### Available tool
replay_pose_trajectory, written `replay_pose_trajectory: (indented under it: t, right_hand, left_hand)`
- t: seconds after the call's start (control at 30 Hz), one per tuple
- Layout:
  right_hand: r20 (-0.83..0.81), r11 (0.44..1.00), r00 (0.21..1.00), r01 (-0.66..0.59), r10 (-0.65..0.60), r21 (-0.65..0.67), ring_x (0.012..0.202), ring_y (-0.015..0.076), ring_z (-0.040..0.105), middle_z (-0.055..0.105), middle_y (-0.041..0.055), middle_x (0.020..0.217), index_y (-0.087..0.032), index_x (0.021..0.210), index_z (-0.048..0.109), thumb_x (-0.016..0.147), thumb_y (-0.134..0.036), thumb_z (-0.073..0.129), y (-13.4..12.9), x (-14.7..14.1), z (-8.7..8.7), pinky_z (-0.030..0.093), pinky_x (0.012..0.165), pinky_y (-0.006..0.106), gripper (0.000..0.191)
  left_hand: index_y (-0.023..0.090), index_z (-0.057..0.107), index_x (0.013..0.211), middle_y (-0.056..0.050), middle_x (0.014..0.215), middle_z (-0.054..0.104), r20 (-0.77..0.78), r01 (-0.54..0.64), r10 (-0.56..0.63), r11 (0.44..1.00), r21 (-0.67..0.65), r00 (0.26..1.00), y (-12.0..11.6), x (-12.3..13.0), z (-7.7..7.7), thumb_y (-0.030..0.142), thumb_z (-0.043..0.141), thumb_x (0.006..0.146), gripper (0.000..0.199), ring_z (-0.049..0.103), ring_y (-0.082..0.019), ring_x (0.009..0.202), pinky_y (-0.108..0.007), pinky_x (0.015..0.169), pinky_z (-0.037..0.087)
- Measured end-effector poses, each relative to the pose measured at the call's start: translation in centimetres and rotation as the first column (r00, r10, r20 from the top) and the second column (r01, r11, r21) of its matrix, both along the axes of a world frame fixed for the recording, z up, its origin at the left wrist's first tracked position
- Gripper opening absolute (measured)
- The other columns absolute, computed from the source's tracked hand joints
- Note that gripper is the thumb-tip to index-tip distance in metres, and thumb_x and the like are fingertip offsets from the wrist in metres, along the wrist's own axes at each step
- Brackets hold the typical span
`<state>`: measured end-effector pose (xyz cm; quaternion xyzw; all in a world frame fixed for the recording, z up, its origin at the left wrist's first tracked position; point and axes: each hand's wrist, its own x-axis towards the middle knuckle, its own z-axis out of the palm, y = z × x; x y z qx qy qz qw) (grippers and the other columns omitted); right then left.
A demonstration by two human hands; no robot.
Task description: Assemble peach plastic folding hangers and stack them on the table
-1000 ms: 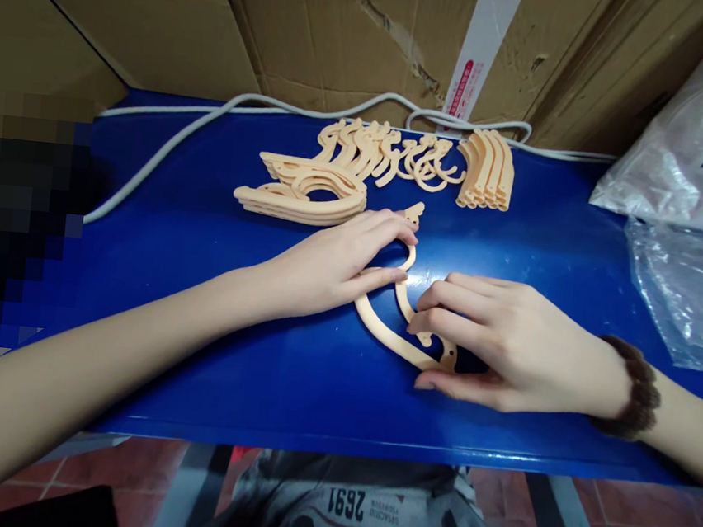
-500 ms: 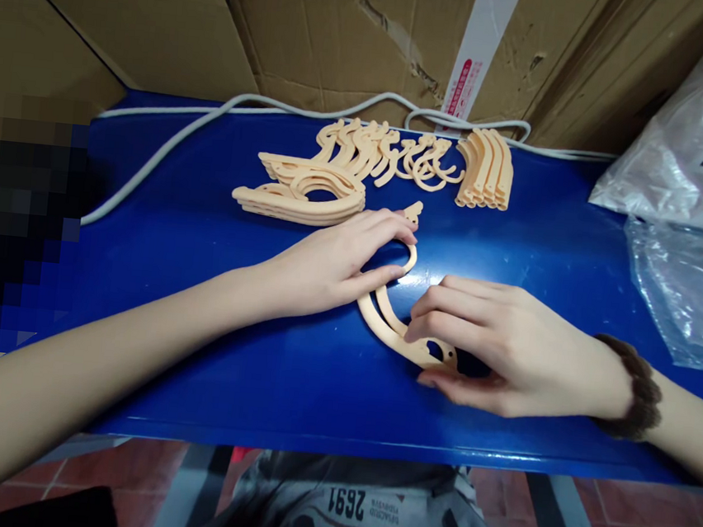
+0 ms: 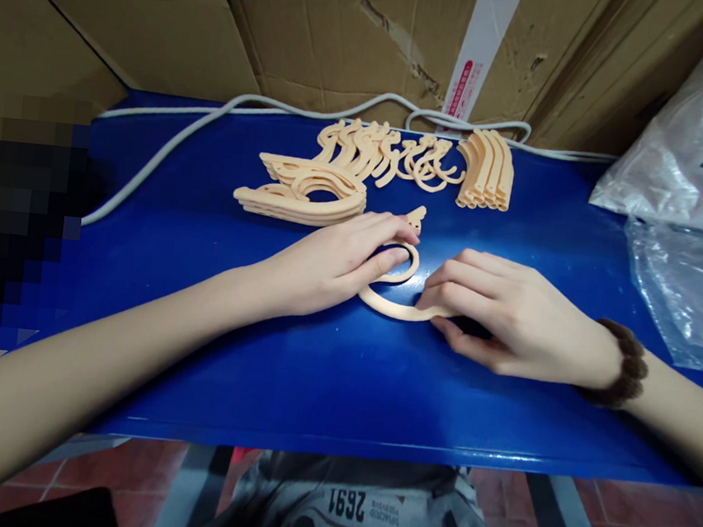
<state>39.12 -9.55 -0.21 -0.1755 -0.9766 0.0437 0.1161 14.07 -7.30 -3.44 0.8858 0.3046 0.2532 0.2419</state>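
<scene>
A curved cream plastic piece (image 3: 398, 308) lies at the middle of the blue table, with a round loop (image 3: 414, 263) at its left end. My left hand (image 3: 352, 257) has its thumb and fingers closed on the part near the loop, and a small cream tip (image 3: 416, 217) pokes out beyond its fingertips. The fingers of my right hand (image 3: 496, 315) grip the right end of the curved piece and hide that end. Just behind my left hand sits a stack of cream curved pieces (image 3: 301, 197).
Along the back lie a row of cream arms (image 3: 356, 148), several hooks (image 3: 427, 161) and a bundle of tubular pieces (image 3: 486, 169). A white cable (image 3: 168, 167) runs behind them. Cardboard boxes (image 3: 323, 37) stand at the back; plastic bags (image 3: 685, 155) lie at right.
My right hand has moved up and away from me, swinging the right part of the curved piece with it. My left hand has barely moved.
</scene>
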Motion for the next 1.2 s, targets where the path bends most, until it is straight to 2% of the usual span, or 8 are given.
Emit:
replay_pose_trajectory:
  t: [0.3, 0.47, 0.67, 0.77, 0.87, 0.97, 1.2]
  right_hand:
    - [0.016, 0.999, 1.0, 0.025, -0.026, 0.041, 0.095, 0.0211, 0.061, 0.071, 0.0112, 0.104, -0.016, 0.103, 0.065, 0.104, -0.02, 0.044, 0.3, 0.2, 0.0, 0.051, 0.083, 0.035, 0.022]
    - [0.012, 0.998, 0.999, 0.048, -0.048, 0.038, 0.095, 0.0197, 0.065, 0.072, 0.0106, 0.103, -0.016, 0.104, 0.065, 0.104, -0.021, 0.045, 0.4, 0.4, 0.2, 0.053, 0.082, 0.033, 0.021]
    - [0.008, 0.997, 0.998, 0.069, -0.069, 0.039, 0.094, 0.0183, 0.066, 0.072, 0.0093, 0.104, -0.017, 0.105, 0.064, 0.105, -0.023, 0.045, 0.5, 0.5, 0.1, 0.053, 0.081, 0.032, 0.02]
    - [0.004, 0.996, 0.998, 0.066, -0.066, 0.054, 0.095, 0.0189, 0.065, 0.071, 0.01, 0.105, -0.017, 0.105, 0.064, 0.104, -0.02, 0.044, 0.7, 0.6, 0.0, 0.052, 0.081, 0.033, 0.02]
    - [-0.001, 0.996, 0.998, 0.063, -0.063, 0.058, 0.096, 0.0198, 0.064, 0.071, 0.0112, 0.107, -0.016, 0.106, 0.064, 0.103, -0.019, 0.045, 0.9, 0.8, 0.0, 0.052, 0.082, 0.034, 0.019]
    - [-0.004, 0.996, 0.997, 0.071, -0.071, 0.058, 0.097, 0.0206, 0.064, 0.07, 0.0117, 0.108, -0.016, 0.105, 0.064, 0.103, -0.019, 0.046, 1.1, 1.0, 0.0, 0.052, 0.083, 0.035, 0.019]
    - [-0.009, 0.985, 0.988, 0.155, -0.155, 0.073, 0.099, 0.0235, 0.064, 0.068, 0.012, 0.116, -0.02, 0.105, 0.063, 0.103, -0.024, 0.046, 1.1, 1.0, 0.2, 0.052, 0.083, 0.039, 0.017]
  left_hand:
    - [0.018, 0.059, 0.124, -0.007, 0.132, 0.069, 0.042, -0.024, 0.028, 0.995, -0.092, 0.999, -0.3, 0.0, 0.7, 0.037, 0.034, 0.11, 0.035, 0.063, -0.022, 0.123, -0.034, 0.105, 0.048]
    - [0.017, 0.058, 0.125, -0.007, 0.131, 0.069, 0.072, 0.013, -0.005, 0.994, -0.107, 0.997, -0.2, -0.1, 0.8, 0.028, 0.035, 0.108, 0.031, 0.063, -0.021, 0.125, -0.034, 0.106, 0.049]
    - [0.019, 0.059, 0.124, -0.008, 0.126, 0.07, 0.097, 0.029, -0.025, 0.999, -0.035, 0.995, 0.1, -0.1, 0.2, 0.017, 0.041, 0.103, 0.027, 0.066, -0.021, 0.117, -0.037, 0.103, 0.053]
    - [0.017, 0.054, 0.131, -0.011, 0.132, 0.064, 0.126, 0.054, -0.056, 0.998, 0.019, 0.99, 0.2, -0.1, -0.2, 0.014, 0.044, 0.102, 0.03, 0.062, -0.02, 0.123, -0.035, 0.107, 0.051]
    - [0.016, 0.052, 0.134, -0.013, 0.134, 0.06, 0.151, 0.083, -0.088, 0.996, 0.04, 0.985, 0.4, -0.2, -0.4, 0.019, 0.049, 0.103, 0.031, 0.058, -0.02, 0.127, -0.034, 0.108, 0.051]
    - [0.02, 0.053, 0.134, -0.012, 0.135, 0.059, 0.13, 0.077, -0.086, 0.994, 0.074, 0.988, 0.5, -0.2, -0.5, 0.022, 0.052, 0.103, 0.031, 0.056, -0.022, 0.129, -0.038, 0.109, 0.051]
    - [0.021, 0.054, 0.133, -0.012, 0.137, 0.058, 0.108, 0.043, -0.055, 0.992, 0.116, 0.993, 0.4, -0.2, -0.3, 0.021, 0.045, 0.104, 0.03, 0.055, -0.022, 0.131, -0.038, 0.109, 0.051]
